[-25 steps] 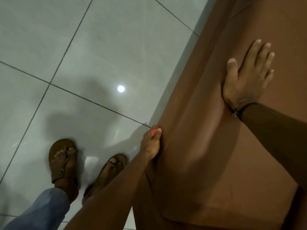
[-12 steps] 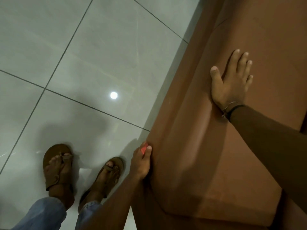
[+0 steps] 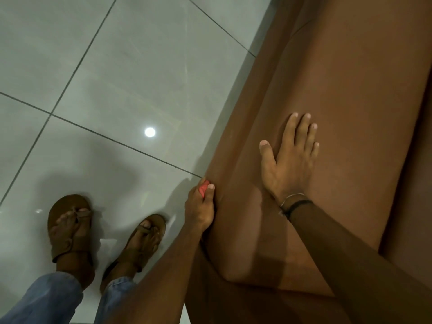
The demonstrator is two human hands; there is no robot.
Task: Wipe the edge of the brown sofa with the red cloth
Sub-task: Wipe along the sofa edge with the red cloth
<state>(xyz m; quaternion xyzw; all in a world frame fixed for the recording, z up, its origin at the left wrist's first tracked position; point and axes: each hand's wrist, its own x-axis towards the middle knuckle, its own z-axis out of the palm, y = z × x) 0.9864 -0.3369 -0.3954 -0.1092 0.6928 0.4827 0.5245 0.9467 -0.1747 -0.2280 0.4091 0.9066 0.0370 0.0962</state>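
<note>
The brown sofa [image 3: 339,94] fills the right half of the view, its rounded outer edge running from the top down toward me. My left hand [image 3: 199,206] is closed around a small red cloth [image 3: 203,188] and presses it against that outer edge; only a bit of the cloth shows between thumb and fingers. My right hand [image 3: 289,160] lies flat on the sofa's top surface, fingers apart, holding nothing. A thin bangle and a dark band sit on its wrist.
Glossy grey floor tiles [image 3: 112,78] with dark grout lines lie to the left of the sofa. My two feet in brown sandals [image 3: 70,225] stand on the tiles close to the sofa's side, below jeans cuffs.
My right hand has slid back along the sofa top toward me. My left hand with the cloth keeps pressing on the sofa's outer edge.
</note>
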